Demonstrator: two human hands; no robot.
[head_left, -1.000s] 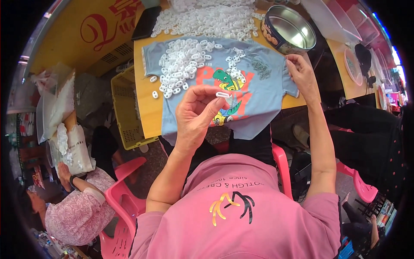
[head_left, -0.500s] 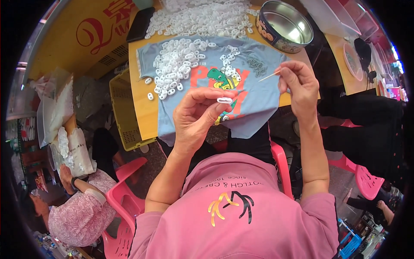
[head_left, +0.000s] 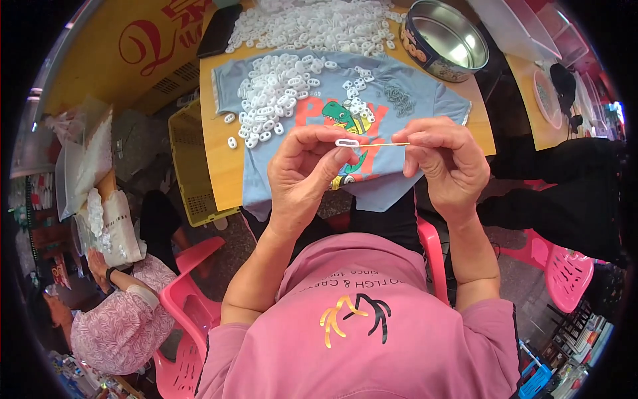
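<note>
A small white oval plastic piece (head_left: 346, 143) with a slot along it is pinched between the thumb and fingers of my left hand (head_left: 302, 166). My right hand (head_left: 448, 159) grips a thin, pale stick like a toothpick (head_left: 384, 144), its tip meeting the right end of the white piece. Below both hands a blue-grey T-shirt (head_left: 266, 179) with a dinosaur print lies over the table. On it are a heap of white oval pieces (head_left: 276, 90), a smaller group of them (head_left: 357, 90), and a tangle of small grey-green bits (head_left: 399, 98).
More white pieces (head_left: 312, 26) cover the back of the yellow table (head_left: 216, 159). A round metal tin (head_left: 444, 40) stands at the back right, a dark phone (head_left: 219, 30) at the back left. A yellow crate (head_left: 193, 166) is beside the table; another person (head_left: 126, 312) sits left.
My right hand has come left and down, bringing the stick's tip to the white piece. My left hand has shifted only slightly and keeps its pinch.
</note>
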